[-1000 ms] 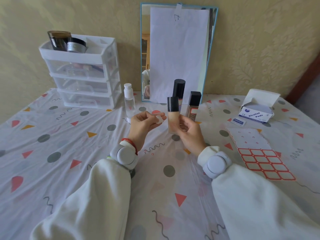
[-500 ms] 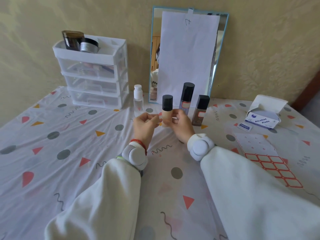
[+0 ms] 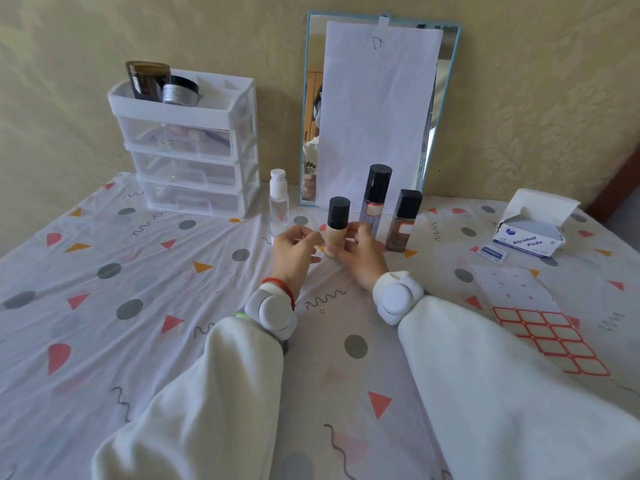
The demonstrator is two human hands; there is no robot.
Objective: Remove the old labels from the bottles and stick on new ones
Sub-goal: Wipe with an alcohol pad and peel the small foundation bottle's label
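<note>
Both hands, left hand [image 3: 294, 252] and right hand [image 3: 362, 256], grip beige bottle [image 3: 335, 233].

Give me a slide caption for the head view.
Both hands hold a beige bottle upright beside two labelled bottles, label sheet nearby.

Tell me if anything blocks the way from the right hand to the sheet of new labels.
Nothing visible does. The right hand holds the beige bottle, and the label sheet lies flat to its right, with only bare tablecloth between them. The alcohol pad box sits farther back.
</note>
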